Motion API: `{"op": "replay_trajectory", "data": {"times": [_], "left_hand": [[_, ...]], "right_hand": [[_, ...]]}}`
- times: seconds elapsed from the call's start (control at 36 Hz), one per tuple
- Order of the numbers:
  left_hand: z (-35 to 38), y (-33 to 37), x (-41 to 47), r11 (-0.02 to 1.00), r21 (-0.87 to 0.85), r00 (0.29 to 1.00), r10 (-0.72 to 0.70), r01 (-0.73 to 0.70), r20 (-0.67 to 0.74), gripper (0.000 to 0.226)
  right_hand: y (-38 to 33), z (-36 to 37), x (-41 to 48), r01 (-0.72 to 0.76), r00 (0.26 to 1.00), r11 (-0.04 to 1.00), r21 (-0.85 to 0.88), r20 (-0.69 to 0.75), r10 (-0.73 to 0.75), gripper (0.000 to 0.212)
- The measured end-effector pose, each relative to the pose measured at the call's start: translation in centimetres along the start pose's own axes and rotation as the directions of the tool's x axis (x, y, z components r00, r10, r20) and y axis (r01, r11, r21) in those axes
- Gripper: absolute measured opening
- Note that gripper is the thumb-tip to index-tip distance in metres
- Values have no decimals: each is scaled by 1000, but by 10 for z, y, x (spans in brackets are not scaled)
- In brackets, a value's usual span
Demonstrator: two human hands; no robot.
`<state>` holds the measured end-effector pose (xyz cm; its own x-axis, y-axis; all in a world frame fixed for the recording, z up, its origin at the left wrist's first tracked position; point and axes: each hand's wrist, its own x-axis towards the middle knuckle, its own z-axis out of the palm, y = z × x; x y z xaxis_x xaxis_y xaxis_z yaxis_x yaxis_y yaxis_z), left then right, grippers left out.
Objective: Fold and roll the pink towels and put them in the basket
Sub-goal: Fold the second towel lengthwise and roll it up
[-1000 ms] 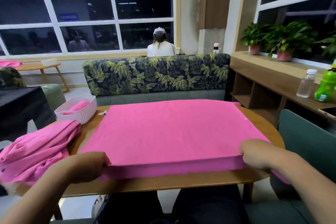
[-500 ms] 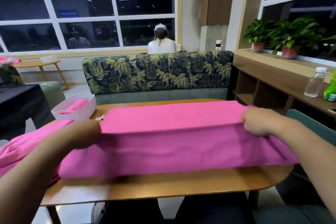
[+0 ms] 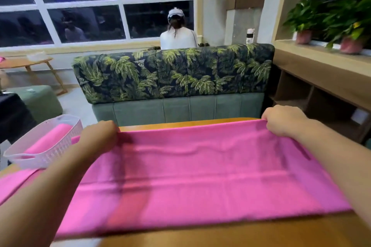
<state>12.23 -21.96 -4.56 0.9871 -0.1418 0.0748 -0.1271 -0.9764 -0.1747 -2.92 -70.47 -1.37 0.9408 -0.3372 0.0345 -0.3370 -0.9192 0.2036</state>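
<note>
Across worktop (image 3: 200, 234), pink towel (image 3: 200, 176) lies flat; left hand (image 3: 98, 136) at 10 o'clock, right hand (image 3: 285, 120) at 2 o'clock, fingers (image 3: 270, 124) curled, gripping its far corners. Light, limp, likely sags: hold corners taut

Lounge: booth sofa (image 3: 172, 74), wooden table (image 3: 220, 230) (potted plants (image 3: 329, 20)).

The towel (image 3: 200, 176) lies spread on the table (image 3: 220, 232) and covers most of it. The left hand (image 3: 98, 136) holds its far corner at 11 o'clock, and the right hand (image 3: 285, 120) holds the far corner at 1 o'clock. The basket (image 3: 66, 136) stands on the table at 10 o'clock, just beside the towel, with a rolled towel (image 3: 50, 140) in it. Behind the table at 12 o'clock is the sofa (image 3: 174, 74), with a person (image 3: 178, 34) seated beyond it. At 2 o'clock a shelf unit (image 3: 321, 78) bears potted plants (image 3: 303, 20).
</note>
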Motion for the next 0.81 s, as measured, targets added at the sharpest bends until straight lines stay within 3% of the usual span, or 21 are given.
{"op": "replay_trajectory", "data": {"times": [0.06, 0.14, 0.22, 0.31, 0.39, 0.53, 0.61, 0.81], "left_hand": [[9, 12, 17, 999, -41, 998, -24, 22, -58, 23], [33, 34, 22, 990, -135, 975, -57, 28, -213, 55], [59, 67, -1, 950, -253, 954, 110, -183, -278, 60], [79, 99, -33, 868, -293, 913, 351, -400, -206, 62], [91, 109, -48, 823, -366, 888, 460, -434, -17, 74], [91, 113, -53, 859, -333, 891, 443, -389, 102, 82], [87, 119, -69, 863, -322, 888, 445, -390, 119, 89], [81, 146, -143, 849, -367, 886, 449, -381, 118, 75]], "right_hand": [[-3, 13, 27, -30, 999, 998, 47, -43, 32, 26], [-18, 41, 48, -65, 975, 997, 42, -211, 73, 35], [-56, 69, 45, 11, 962, 1000, 23, -272, -5, 46], [-100, 88, 29, 198, 973, 961, 193, -156, -169, 48], [-126, 100, 12, 304, 951, 889, 342, -54, -304, 51], [-126, 112, 2, 320, 921, 877, 360, 98, -376, 63], [-117, 114, -12, 328, 917, 880, 343, 108, -383, 65], [-74, 126, -70, 357, 910, 883, 305, 97, -402, 69]]}}
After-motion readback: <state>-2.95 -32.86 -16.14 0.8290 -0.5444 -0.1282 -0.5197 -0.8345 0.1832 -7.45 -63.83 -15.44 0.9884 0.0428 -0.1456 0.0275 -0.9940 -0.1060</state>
